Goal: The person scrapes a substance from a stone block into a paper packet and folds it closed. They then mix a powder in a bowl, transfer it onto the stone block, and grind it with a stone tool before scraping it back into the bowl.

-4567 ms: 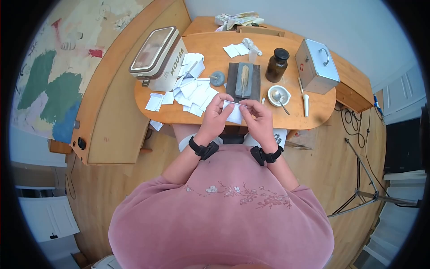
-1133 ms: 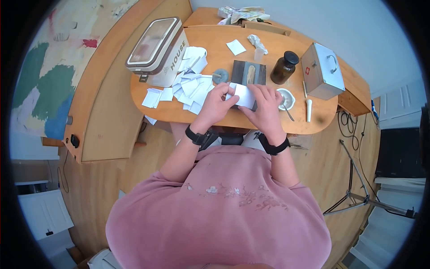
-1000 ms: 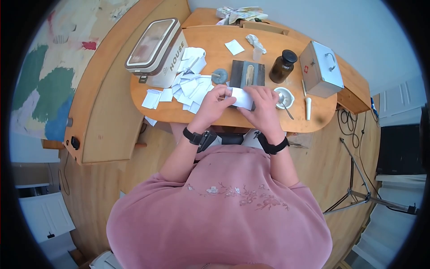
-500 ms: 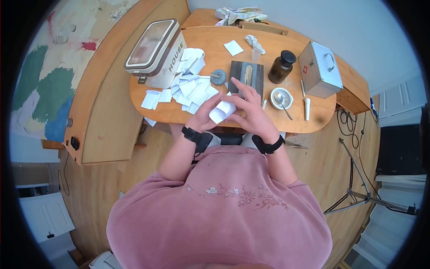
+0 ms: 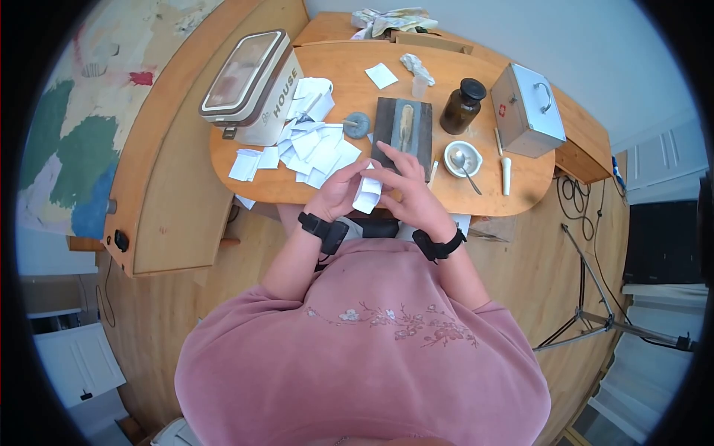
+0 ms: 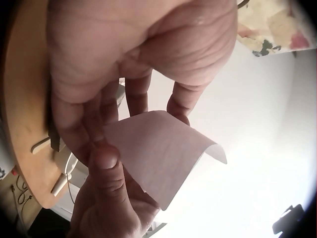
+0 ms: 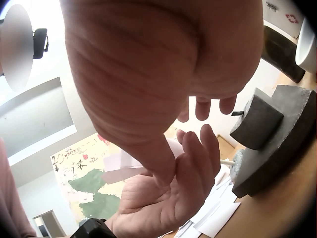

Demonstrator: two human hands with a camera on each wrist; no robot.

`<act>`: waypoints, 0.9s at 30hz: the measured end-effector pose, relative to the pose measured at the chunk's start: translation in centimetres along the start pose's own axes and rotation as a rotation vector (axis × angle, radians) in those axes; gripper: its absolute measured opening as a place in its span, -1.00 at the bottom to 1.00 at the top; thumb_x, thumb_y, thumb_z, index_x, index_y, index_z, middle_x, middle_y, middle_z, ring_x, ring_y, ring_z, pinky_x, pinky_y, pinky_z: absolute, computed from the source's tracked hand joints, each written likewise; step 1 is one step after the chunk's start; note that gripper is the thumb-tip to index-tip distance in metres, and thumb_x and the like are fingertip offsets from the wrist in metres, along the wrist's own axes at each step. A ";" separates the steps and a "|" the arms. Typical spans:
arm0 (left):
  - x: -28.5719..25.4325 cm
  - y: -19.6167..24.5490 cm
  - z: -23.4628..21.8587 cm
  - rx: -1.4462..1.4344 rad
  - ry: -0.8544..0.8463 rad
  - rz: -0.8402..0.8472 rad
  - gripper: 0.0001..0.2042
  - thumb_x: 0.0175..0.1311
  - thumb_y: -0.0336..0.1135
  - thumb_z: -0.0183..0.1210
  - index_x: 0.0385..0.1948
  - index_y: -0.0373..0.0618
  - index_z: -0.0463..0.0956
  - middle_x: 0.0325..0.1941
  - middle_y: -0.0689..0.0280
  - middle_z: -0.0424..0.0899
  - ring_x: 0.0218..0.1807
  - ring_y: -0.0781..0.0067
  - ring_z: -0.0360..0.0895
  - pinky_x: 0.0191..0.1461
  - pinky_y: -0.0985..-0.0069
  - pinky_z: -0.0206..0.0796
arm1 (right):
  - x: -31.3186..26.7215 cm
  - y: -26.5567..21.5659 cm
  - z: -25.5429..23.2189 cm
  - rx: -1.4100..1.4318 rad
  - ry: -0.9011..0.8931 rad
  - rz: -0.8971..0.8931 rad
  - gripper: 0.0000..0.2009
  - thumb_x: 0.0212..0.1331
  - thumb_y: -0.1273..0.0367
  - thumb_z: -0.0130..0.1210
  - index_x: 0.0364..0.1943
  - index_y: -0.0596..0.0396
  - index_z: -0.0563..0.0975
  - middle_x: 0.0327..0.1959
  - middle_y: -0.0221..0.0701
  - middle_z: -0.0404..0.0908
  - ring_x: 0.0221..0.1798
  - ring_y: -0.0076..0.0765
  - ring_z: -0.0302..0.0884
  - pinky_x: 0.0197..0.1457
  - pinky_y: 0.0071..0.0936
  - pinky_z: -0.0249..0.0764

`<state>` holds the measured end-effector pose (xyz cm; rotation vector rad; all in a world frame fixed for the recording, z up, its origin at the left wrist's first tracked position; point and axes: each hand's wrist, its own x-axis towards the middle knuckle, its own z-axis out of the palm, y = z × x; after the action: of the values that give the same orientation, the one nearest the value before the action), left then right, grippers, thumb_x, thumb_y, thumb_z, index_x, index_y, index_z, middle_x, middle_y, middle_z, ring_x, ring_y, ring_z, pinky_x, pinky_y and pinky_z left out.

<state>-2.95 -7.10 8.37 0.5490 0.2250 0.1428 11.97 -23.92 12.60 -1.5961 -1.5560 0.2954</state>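
Note:
A small folded white paper [image 5: 367, 195] is held between both hands, just over the table's front edge. The left hand [image 5: 336, 195] grips its left side with curled fingers. From the other side the right hand [image 5: 413, 195] pinches it, some fingers raised. In the left wrist view the paper [image 6: 158, 148] is bent, with one corner curling outward, and a thumb lies at its edge. The right wrist view shows the paper [image 7: 119, 166] partly hidden behind the right hand [image 7: 163, 64].
Loose folded papers [image 5: 316, 152] lie left, beside a lidded box [image 5: 256, 97]. Behind the hands is a dark stone block [image 5: 421, 134]. Rightward stand a brown bottle [image 5: 460, 111], a white bowl with spoon [image 5: 454, 169] and a metal case [image 5: 525, 119]; a white pestle [image 5: 506, 178] lies near.
The hands have drawn back from over the stone block toward the body and slightly left. Turned flat side up earlier, the paper now stands bent and narrower between the fingers.

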 end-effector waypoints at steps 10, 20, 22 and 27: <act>0.0 0.4 -2.2 -0.026 0.186 0.195 -0.73 0.68 -0.14 0.26 0.09 -0.16 0.65 0.24 0.10 0.76 0.33 -0.07 0.75 0.42 -0.04 0.65 | -1.2 1.6 -3.0 -0.222 0.309 0.045 -0.27 0.07 0.55 0.49 0.45 -0.10 0.64 0.16 -0.27 0.60 0.25 0.04 0.50 0.41 -0.05 0.40; 0.0 0.5 -3.6 -0.027 0.251 0.354 -0.74 0.68 -0.16 0.27 0.13 -0.13 0.62 0.35 0.14 0.66 0.49 -0.03 0.63 0.54 -0.03 0.54 | 2.2 6.1 -1.1 -0.250 0.242 0.018 -0.79 0.25 0.46 0.48 -0.04 0.06 0.82 -0.29 -0.37 0.62 -0.12 -0.05 0.53 0.07 -0.13 0.48; -0.4 0.6 -3.7 -0.013 0.266 0.357 -0.73 0.70 -0.13 0.25 0.13 -0.13 0.62 0.41 0.10 0.63 0.53 -0.02 0.61 0.56 -0.01 0.52 | 3.0 6.4 -1.2 -0.202 0.261 0.023 -0.83 0.28 0.46 0.47 -0.07 0.09 0.82 -0.35 -0.35 0.62 -0.16 -0.02 0.53 0.01 -0.12 0.50; -0.5 0.7 -4.3 0.003 0.226 0.381 -0.74 0.69 -0.13 0.25 0.13 -0.11 0.62 0.44 0.09 0.61 0.55 0.00 0.58 0.57 -0.03 0.52 | 5.5 6.9 -2.1 0.189 0.373 0.308 -0.90 0.50 0.43 0.36 -0.07 0.20 0.76 -0.37 -0.35 0.75 -0.31 -0.44 0.65 -0.17 -0.38 0.56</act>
<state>-4.58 -4.48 5.31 0.5747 0.3387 0.5765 19.29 -18.75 11.22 -1.6289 -0.9724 0.2819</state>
